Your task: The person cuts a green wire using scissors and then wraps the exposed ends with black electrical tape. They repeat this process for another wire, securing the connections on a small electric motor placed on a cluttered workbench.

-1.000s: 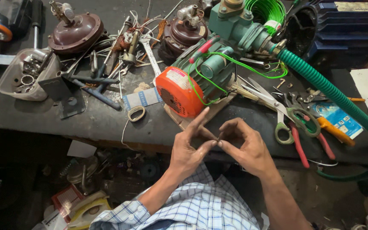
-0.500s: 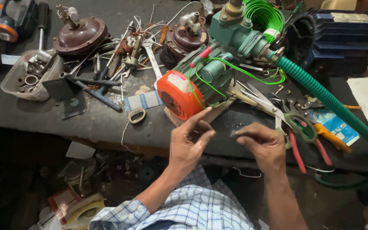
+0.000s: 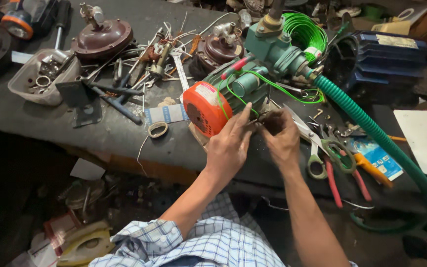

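Note:
A green water pump motor (image 3: 238, 86) with an orange end cover (image 3: 199, 109) lies on the dark workbench (image 3: 75, 131). My left hand (image 3: 229, 144) rests against the motor's near side just right of the orange cover, fingers pinched on thin wires. My right hand (image 3: 281, 137) sits beside it, fingers curled on the same small dark wire bundle at the motor body. Thin green wires (image 3: 253, 81) loop over the motor. What exactly is pinched between the fingertips is mostly hidden.
A green corrugated hose (image 3: 371, 133) runs right from the pump. Scissors (image 3: 322, 148), red-handled pliers (image 3: 334, 180) and an orange-handled tool (image 3: 371, 170) lie to the right. Wrenches and loose tools (image 3: 124, 91), a parts tray (image 3: 40, 76) and a brown round housing (image 3: 102, 39) crowd the left.
Both hands have moved up from the bench's front edge to the motor's side. They were apart half a second ago and are now together at the wires.

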